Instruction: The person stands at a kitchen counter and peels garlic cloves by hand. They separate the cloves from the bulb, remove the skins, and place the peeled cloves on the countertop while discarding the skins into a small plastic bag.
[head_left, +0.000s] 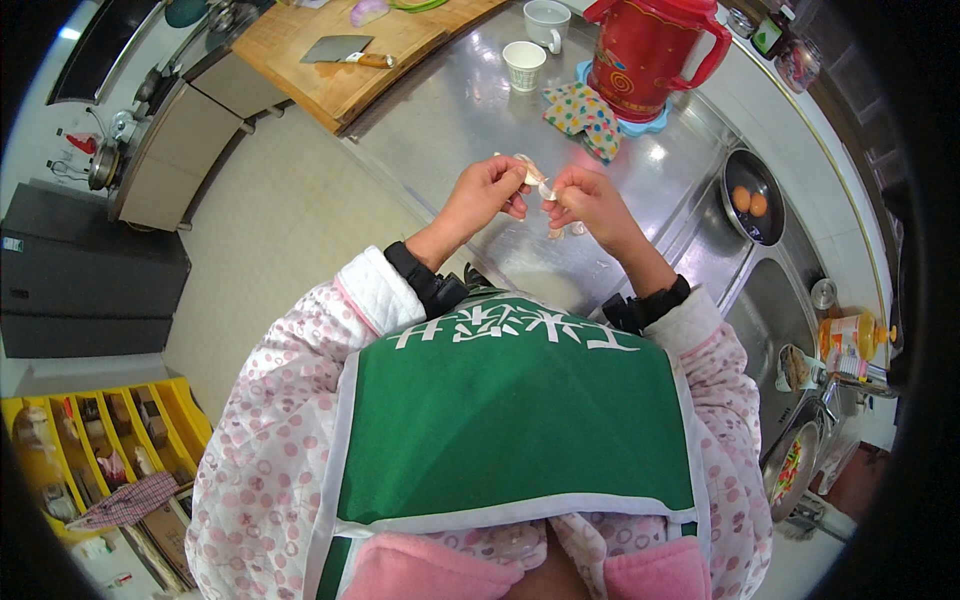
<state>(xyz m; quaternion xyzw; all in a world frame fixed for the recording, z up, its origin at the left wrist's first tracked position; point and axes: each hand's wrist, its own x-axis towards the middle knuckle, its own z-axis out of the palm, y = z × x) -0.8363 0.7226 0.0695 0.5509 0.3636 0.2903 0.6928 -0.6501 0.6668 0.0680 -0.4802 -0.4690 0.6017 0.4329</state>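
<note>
My left hand (486, 189) pinches a piece of a garlic bulb (530, 172) with papery skin between thumb and fingers. Close beside it, my right hand (589, 201) grips a pale garlic clove (547, 189) at its fingertips. The two pieces are nearly touching, and I cannot tell whether they are still joined. Beneath my right hand, a few loose garlic cloves (556, 234) lie on the stainless-steel counter (442, 127); my fingers partly hide them.
A cleaver (341, 51) rests on a wooden board (300, 22) at the far left. Beyond my hands stand a paper cup (524, 66), a white mug (547, 26), a dotted cloth (581, 116) and a red jug (649, 56). Rightward, a pan (752, 163) holds eggs beside the sink (772, 300).
</note>
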